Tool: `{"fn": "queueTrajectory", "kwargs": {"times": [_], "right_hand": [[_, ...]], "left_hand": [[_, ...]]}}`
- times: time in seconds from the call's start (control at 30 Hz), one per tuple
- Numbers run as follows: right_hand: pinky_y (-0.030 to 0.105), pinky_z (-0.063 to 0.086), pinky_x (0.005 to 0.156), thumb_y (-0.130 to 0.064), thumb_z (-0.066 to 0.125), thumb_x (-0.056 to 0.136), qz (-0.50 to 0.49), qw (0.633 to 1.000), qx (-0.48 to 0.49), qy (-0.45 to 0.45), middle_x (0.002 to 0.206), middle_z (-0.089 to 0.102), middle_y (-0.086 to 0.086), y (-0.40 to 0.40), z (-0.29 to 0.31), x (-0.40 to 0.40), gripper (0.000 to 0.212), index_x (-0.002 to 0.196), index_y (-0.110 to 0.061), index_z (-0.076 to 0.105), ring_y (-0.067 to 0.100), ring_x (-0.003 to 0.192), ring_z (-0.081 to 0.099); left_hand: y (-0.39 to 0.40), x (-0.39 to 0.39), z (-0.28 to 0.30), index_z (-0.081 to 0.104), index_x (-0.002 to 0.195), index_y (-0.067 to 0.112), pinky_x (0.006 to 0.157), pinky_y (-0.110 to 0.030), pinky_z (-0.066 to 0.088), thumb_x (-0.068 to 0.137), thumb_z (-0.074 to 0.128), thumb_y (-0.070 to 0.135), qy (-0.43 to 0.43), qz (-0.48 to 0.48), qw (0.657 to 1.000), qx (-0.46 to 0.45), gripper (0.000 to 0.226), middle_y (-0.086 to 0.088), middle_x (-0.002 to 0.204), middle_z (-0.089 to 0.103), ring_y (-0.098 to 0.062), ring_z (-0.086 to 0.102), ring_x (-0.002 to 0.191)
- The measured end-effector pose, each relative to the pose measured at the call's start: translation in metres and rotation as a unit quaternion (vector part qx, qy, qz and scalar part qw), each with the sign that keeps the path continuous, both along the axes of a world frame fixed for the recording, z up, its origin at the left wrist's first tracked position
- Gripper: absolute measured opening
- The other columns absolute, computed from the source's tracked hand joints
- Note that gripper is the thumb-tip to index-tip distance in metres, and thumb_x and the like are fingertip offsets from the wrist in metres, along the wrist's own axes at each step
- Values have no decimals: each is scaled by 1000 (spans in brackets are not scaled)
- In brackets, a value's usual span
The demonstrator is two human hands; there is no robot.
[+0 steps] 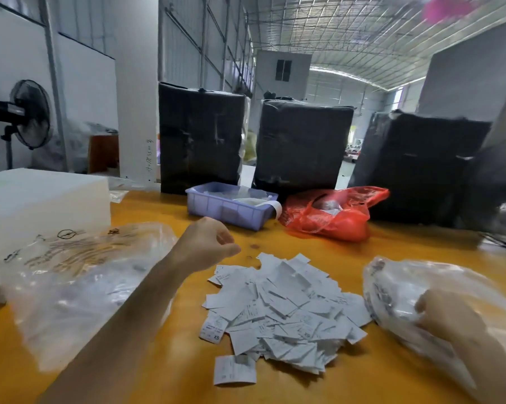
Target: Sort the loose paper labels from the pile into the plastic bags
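Observation:
A pile of loose white paper labels (284,313) lies on the yellow table (319,249), and one label (235,369) sits apart at its near edge. A clear plastic bag (80,284) lies to the left of the pile. My left hand (208,243) hovers beyond the pile's far left corner with its fingers curled in, and nothing shows in it. A second clear bag (397,284) lies to the right. My right hand (444,316) is inside that bag, blurred behind the plastic, and I cannot see what it holds.
A lilac plastic bin (214,207) and a red plastic bag (333,217) stand behind the pile. Three black-wrapped bales (301,141) line the table's far edge. A white box (42,199) sits at the left, with a fan (27,115) behind it.

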State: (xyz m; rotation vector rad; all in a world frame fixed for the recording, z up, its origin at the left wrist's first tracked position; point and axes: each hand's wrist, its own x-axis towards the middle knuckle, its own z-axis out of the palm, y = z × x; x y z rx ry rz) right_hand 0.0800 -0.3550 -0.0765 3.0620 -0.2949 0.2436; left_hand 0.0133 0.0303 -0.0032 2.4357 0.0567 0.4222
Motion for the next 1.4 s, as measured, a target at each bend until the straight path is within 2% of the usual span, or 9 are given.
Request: {"fn": "queueTrajectory", "kwargs": {"times": [0.27,0.33,0.43,0.5,0.63,0.83,0.97,1.23,1.4], "right_hand": [[26,24,46,-3,60,81,13,986,163,8,56,52,16,-4,23,-10,23,58,0,58,25,54,46],[22,25,43,-4,61,83,8,977,213,0,63,60,22,-11,31,-14,19,74,12,66,23,50,46],[20,32,45,-6,67,81,-4,959,281,-26,55,54,12,-20,42,-17,16,68,3,68,14,47,41],[27,42,54,-3,71,75,-17,958,281,-48,67,66,20,-22,47,-17,13,71,9,69,17,57,54],[35,56,71,-20,80,73,-37,965,254,-51,66,69,5,-20,46,-19,20,65,-5,70,20,68,66],[33,51,68,-20,56,94,-25,959,280,-23,80,72,13,-23,51,-17,31,75,-1,71,25,78,69],[22,33,46,-12,56,87,-92,978,164,-89,62,53,1,-19,52,-18,25,62,-12,52,20,56,50],[23,36,50,-2,59,79,-95,980,132,-114,68,56,4,-14,44,-15,21,61,-12,54,22,63,55],[26,43,56,-6,76,71,-22,987,160,1,71,67,11,-10,21,-16,33,52,-14,51,22,77,68]], "left_hand": [[-90,1,-58,71,78,20,54,-9,41,81,71,32,81,-180,979,56,12,12,70,66,6,58,62],[-94,1,-60,70,77,23,56,-10,40,81,70,33,78,-183,977,71,11,10,73,67,3,58,66],[-95,3,-61,67,73,27,54,-7,40,81,70,32,69,-185,978,67,10,10,71,66,2,58,66],[-93,4,-61,64,70,30,53,-7,38,81,71,31,70,-183,979,56,13,12,68,64,4,57,64],[-90,4,-61,63,67,31,52,-6,38,80,72,29,73,-178,980,45,16,15,67,64,5,57,62],[-89,2,-60,67,71,30,59,-9,45,80,72,29,66,-174,982,13,10,13,72,69,5,62,69],[-90,1,-60,67,74,29,61,-11,46,81,72,29,65,-174,983,6,9,11,75,70,2,63,71],[-91,0,-58,69,79,26,67,-14,49,81,72,26,53,-170,984,-18,3,11,76,70,0,64,74],[-91,1,-59,70,79,26,63,-10,47,80,73,27,56,-166,984,-10,4,10,76,70,1,64,73]]}}
